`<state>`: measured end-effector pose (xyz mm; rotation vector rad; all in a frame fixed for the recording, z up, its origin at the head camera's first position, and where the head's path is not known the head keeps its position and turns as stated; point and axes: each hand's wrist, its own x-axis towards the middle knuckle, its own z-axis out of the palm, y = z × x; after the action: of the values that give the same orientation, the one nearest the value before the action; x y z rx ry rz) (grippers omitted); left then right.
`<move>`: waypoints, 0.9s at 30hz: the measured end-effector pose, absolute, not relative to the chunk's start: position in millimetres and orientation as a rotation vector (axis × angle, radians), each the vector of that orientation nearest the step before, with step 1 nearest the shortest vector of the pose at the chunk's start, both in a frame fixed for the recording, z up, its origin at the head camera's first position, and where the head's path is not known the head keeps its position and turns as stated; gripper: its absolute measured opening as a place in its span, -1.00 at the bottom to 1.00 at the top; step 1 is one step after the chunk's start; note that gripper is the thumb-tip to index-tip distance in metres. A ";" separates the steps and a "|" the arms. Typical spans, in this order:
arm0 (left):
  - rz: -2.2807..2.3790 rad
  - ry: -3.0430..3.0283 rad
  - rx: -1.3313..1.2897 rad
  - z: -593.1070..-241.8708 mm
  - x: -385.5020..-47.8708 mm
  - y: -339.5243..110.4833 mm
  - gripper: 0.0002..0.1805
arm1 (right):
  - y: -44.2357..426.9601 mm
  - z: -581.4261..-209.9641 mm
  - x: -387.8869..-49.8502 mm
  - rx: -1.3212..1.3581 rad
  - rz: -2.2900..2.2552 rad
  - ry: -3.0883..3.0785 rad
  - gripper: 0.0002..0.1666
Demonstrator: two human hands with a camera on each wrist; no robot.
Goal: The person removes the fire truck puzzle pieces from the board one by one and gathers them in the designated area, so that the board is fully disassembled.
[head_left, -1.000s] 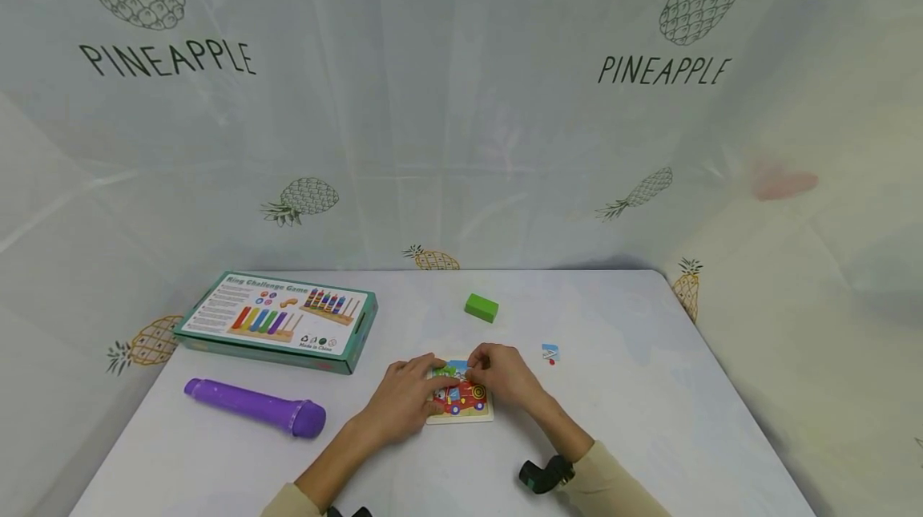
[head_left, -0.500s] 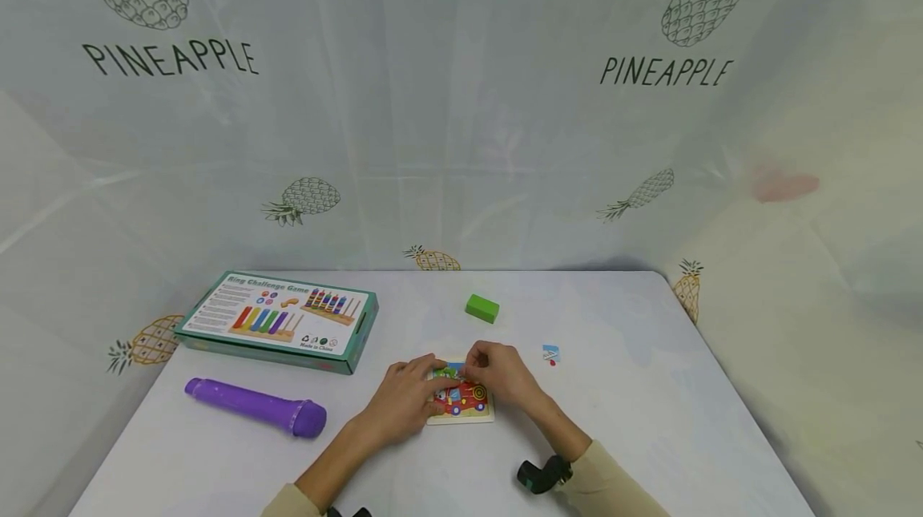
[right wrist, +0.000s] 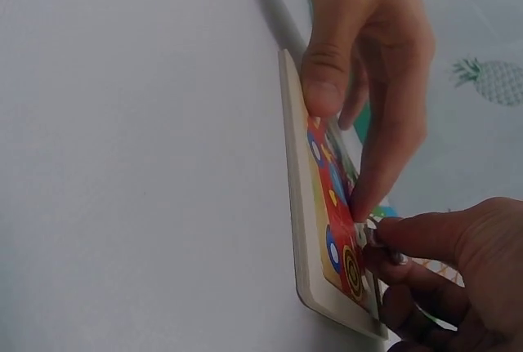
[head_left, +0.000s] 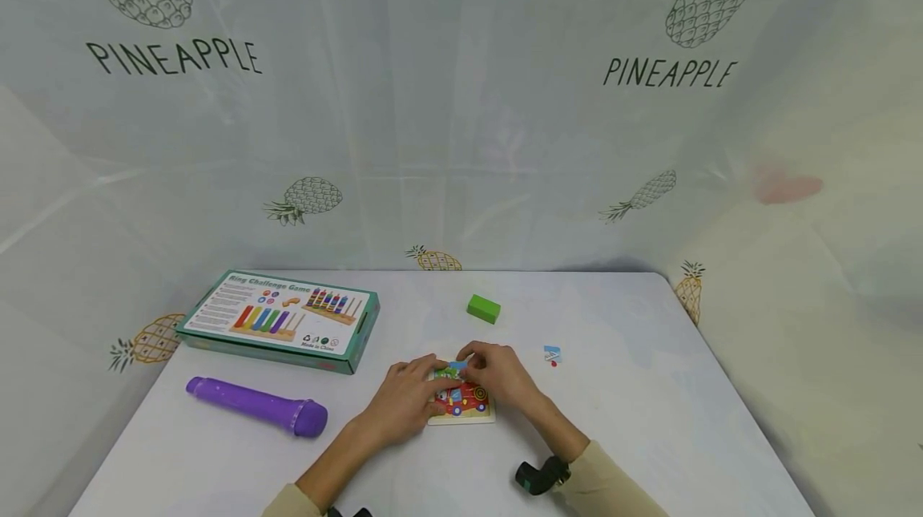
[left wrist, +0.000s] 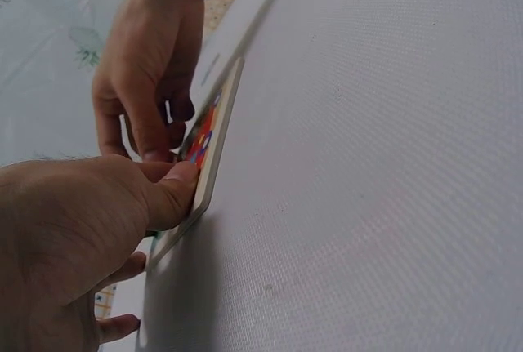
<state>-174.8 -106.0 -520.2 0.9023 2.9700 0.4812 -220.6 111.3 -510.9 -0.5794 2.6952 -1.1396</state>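
A small jigsaw board (head_left: 461, 419) with a red fire engine picture lies flat on the table. My left hand (head_left: 405, 398) rests over its left part, the thumb and fairly straight index finger pressing on the picture. At the upper right part of the board my right hand (head_left: 501, 374) pinches a small puzzle piece (right wrist: 373, 236) between thumb and fingertips, close against the left index fingertip. The fingers hide most of that piece. A loose light-blue puzzle piece (head_left: 552, 355) with a white shape and a red spot lies to the right of the hands.
A green block (head_left: 484, 308) lies beyond the board. Far left is a flat green-edged Ring Challenge Game box (head_left: 277, 317), with a purple toy microphone (head_left: 255, 407) nearer. A curtain printed with pineapples (head_left: 461, 140) hangs behind the table.
The right hand has shifted slightly left along the upper part of the board, baring a little more blue at the top. The left hand stays in place.
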 end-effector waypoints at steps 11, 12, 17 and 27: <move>0.453 2.976 0.889 -519.9 -174.8 -105.3 -0.54 | 128.0 -491.4 -234.5 -0.597 -1.095 2.699 -0.91; 0.453 2.974 0.885 -520.1 -174.9 -105.2 -0.54 | 132.3 -488.4 -237.2 -0.612 -1.083 2.696 -0.89; 0.452 2.966 0.873 -521.3 -175.7 -104.8 -0.53 | 156.0 -475.1 -248.6 -0.617 -1.040 2.674 -0.90; 0.431 2.970 0.873 -523.9 -176.0 -105.2 -0.52 | 191.4 -474.0 -261.8 -0.453 -0.995 2.694 -0.89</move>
<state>-176.0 -105.2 -523.9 0.8727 2.9700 0.4310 -261.8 191.4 -474.0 -0.4527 2.6943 -0.9953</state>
